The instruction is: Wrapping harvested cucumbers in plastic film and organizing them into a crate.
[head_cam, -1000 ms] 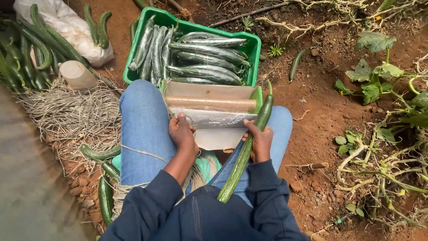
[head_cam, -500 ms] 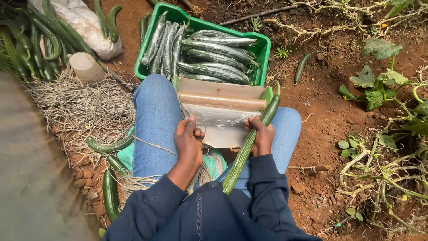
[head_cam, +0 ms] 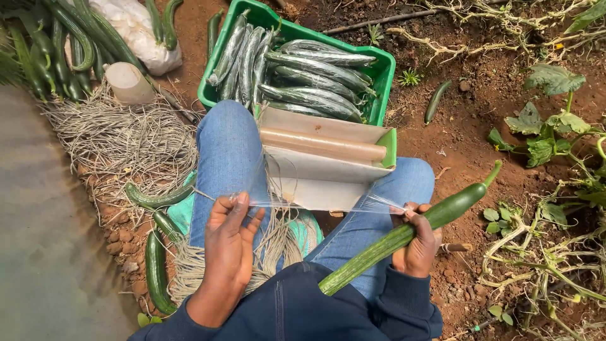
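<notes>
Long green cucumber (head_cam: 410, 232) clasped firmly in right hand (head_cam: 418, 243); thin clear plastic film (head_cam: 315, 205) pinched between left hand (head_cam: 232, 237) fingertips, stretched taut from cardboard roll box (head_cam: 328, 158) on lap.

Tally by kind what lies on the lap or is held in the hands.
Cucumber, in the right hand: 1
Film sheet, pulled from the left hand to the right: 1
Box: 1
Roll in the box: 1
Total: 4
</notes>
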